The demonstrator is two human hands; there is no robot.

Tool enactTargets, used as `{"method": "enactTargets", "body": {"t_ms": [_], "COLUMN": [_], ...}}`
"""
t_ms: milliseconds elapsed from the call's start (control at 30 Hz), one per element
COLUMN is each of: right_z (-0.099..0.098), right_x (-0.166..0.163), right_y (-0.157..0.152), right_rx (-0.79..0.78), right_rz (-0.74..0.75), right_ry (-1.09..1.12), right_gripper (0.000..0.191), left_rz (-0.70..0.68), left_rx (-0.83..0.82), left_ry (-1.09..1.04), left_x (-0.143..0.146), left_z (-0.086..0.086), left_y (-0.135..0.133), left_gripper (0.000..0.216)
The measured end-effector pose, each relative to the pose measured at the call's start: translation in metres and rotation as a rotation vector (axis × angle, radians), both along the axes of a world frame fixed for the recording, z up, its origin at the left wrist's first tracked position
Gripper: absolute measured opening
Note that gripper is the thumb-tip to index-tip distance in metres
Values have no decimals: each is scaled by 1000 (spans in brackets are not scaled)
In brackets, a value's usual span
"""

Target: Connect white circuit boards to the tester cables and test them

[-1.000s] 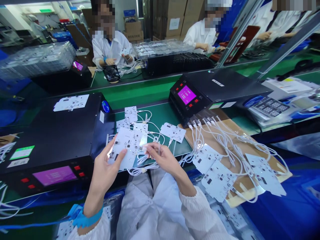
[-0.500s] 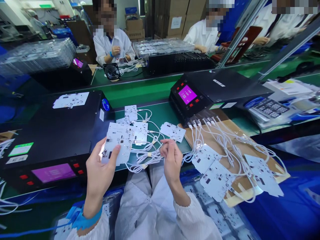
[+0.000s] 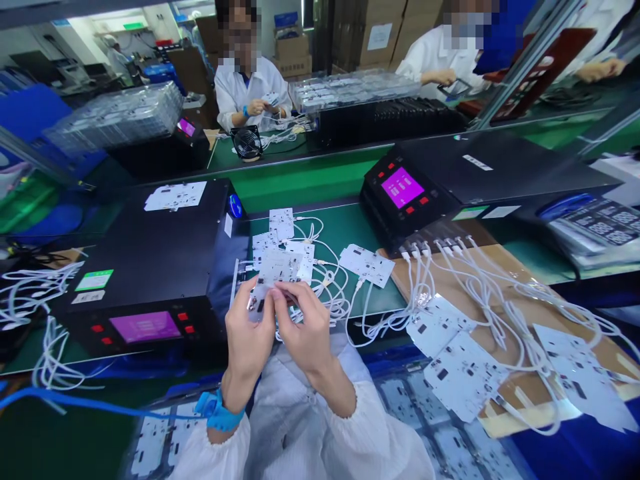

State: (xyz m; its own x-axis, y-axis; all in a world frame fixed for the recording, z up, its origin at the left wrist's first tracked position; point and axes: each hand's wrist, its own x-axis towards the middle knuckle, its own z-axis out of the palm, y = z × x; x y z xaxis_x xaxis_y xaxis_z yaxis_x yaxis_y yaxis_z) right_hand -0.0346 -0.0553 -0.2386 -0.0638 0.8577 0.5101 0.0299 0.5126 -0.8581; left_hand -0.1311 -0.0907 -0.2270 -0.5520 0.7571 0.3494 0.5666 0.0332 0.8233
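A white circuit board (image 3: 277,268) is held up in front of me, tilted. My left hand (image 3: 253,333) grips its left and lower edge, thumb on top. At the lower right edge of the same board, my right hand (image 3: 303,327) pinches with thumb and fingers, and the fingertips of both hands meet there. Whether the right fingers also hold something small is hidden. Behind the held board lie more white boards (image 3: 281,223) with white cables (image 3: 327,283) plugged in. Another board (image 3: 367,264) lies on the green mat (image 3: 345,227) to the right.
Black boxes with lit screens stand left (image 3: 165,267) and right (image 3: 450,173). Cabled boards (image 3: 465,373) lie on a cardboard sheet (image 3: 500,267) at right. Below, trays of boards (image 3: 450,427) sit by my lap. A blue wrist strap (image 3: 223,412) trails left. Co-workers (image 3: 253,93) sit opposite.
My right hand has moved left and closed on the edge of the board in my left hand. The board has tilted flatter, and the camera view has turned slightly left.
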Motion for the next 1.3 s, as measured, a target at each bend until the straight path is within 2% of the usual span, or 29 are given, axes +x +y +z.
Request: {"method": "enactTargets", "body": {"t_ms": [167,567,833,1133,1300], "right_z": [1,3,4,6,8], "right_x": [-3,-5,-5,-5,-7], "right_y": [2,6,10,12,14], "right_rx": [205,328,342,311,269], "right_rz": [-78,-135,-140,-116,-71], "right_ry": [-13,-100,-162,-184,-159], "right_gripper": [14,12,13,15,14], "left_rz": [-1,-7,-66,-49,-28], "left_rx": [-33,9,90,133,112], "left_ry": [-4,35,144,269,252], "left_x": [-1,-2,0,1,0], "left_z": [-6,-10,-9,-8,-4], "left_y": [-1,-2,-1,-1,-2], "left_gripper": [44,48,38,36,36]}}
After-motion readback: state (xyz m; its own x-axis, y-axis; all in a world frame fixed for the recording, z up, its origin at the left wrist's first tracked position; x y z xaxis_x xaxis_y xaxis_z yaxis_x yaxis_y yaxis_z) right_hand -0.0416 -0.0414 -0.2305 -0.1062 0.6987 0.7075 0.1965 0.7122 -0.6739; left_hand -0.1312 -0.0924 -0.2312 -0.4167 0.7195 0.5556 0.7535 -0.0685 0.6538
